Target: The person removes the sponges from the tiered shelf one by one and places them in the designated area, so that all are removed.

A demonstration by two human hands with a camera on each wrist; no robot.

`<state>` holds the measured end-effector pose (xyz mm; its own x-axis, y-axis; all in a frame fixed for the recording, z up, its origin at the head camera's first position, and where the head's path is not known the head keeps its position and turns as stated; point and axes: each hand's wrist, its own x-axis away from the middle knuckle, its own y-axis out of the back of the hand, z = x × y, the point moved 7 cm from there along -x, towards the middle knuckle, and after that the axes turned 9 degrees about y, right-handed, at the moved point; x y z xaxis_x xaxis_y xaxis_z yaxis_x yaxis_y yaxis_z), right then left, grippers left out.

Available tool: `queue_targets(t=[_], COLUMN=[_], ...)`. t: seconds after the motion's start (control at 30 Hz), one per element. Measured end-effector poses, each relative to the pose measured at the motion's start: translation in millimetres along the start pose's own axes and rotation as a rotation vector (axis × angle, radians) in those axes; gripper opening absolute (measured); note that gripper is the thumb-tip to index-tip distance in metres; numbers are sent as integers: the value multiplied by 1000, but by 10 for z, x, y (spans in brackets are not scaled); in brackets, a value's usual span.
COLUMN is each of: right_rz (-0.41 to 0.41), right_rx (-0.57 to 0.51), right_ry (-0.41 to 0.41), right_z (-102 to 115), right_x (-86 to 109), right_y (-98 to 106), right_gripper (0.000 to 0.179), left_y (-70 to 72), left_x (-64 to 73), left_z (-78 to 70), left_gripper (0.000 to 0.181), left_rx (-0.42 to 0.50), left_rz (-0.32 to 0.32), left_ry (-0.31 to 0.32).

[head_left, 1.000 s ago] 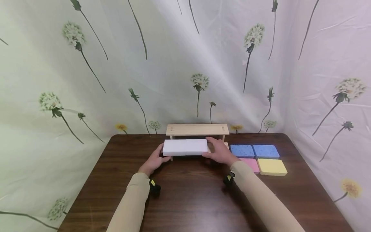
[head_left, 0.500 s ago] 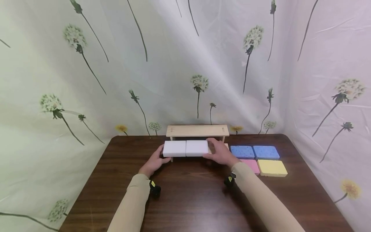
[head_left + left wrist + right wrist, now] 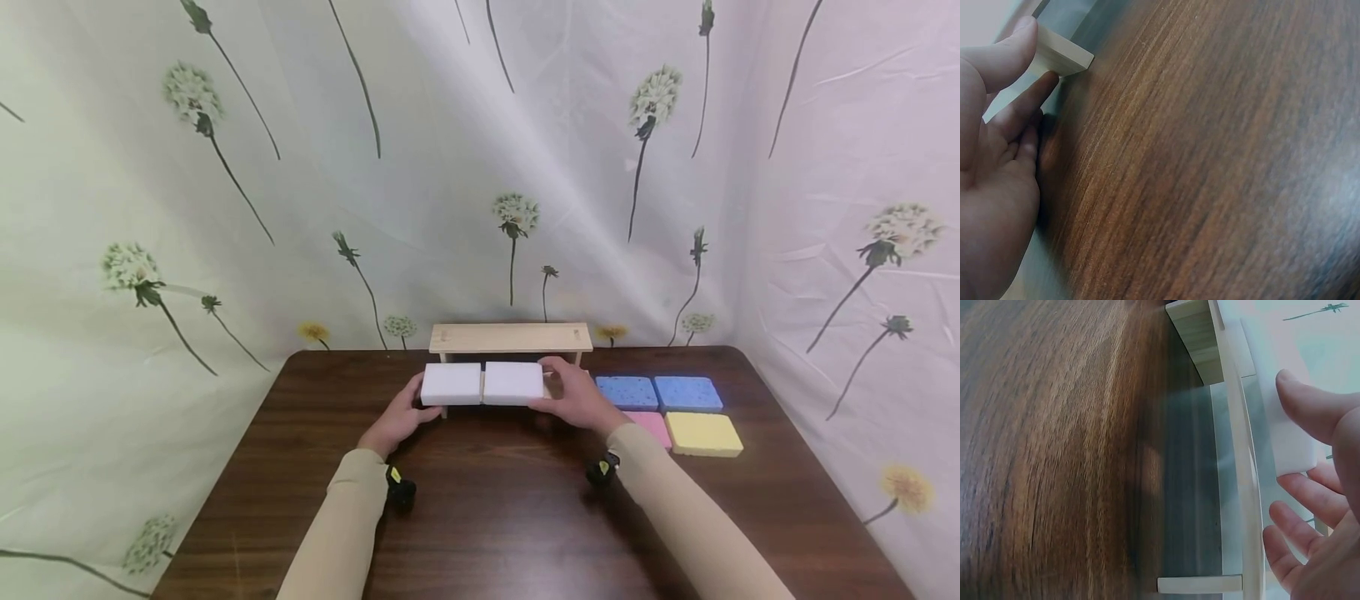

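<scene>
Two white sponge blocks stand side by side on the lower tier of a pale wooden rack [image 3: 510,337], with a narrow gap between them. My left hand [image 3: 393,422] holds the outer end of the left white sponge [image 3: 452,384], thumb in front. At the other end, my right hand [image 3: 576,398] pinches the right white sponge [image 3: 513,383]. The right wrist view shows the thumb on the front of this white sponge [image 3: 1279,419] and fingertips at its end. In the left wrist view, the fingers hide most of the left sponge, beside a rack leg [image 3: 1063,53].
Right of the rack, two blue sponges [image 3: 626,392] lie on the dark wooden table [image 3: 487,517]. In front of them are a yellow sponge [image 3: 703,433] and a pink sponge [image 3: 651,427], partly covered by the right forearm. A flowered curtain [image 3: 450,167] hangs behind.
The right hand has moved slightly right with its white sponge. A gap has opened between the two white sponges. The left hand and left sponge stay nearly still.
</scene>
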<state>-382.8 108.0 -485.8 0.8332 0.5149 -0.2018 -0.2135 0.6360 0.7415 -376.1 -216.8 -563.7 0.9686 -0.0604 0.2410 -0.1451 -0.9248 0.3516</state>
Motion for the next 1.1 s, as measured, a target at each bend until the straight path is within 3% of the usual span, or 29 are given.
queue_targets(t=[0.17, 0.43, 0.83, 1.1], right_rz=[-33, -37, -35, -28], right_rx=[-5, -102, -59, -37], right_ry=[22, -69, -82, -99], right_z=[-34, -138, -248, -273], right_x=[49, 235, 456, 589], right_y=[62, 191, 350, 383], right_gripper=[76, 79, 90, 86], left_y=[-4, 21, 16, -2], left_x=[19, 2, 16, -6], left_z=[-27, -44, -41, 6], left_gripper=[82, 85, 82, 82], left_rx=[10, 23, 4, -5], left_rz=[4, 5, -2, 1], left_ry=[-10, -13, 2, 14])
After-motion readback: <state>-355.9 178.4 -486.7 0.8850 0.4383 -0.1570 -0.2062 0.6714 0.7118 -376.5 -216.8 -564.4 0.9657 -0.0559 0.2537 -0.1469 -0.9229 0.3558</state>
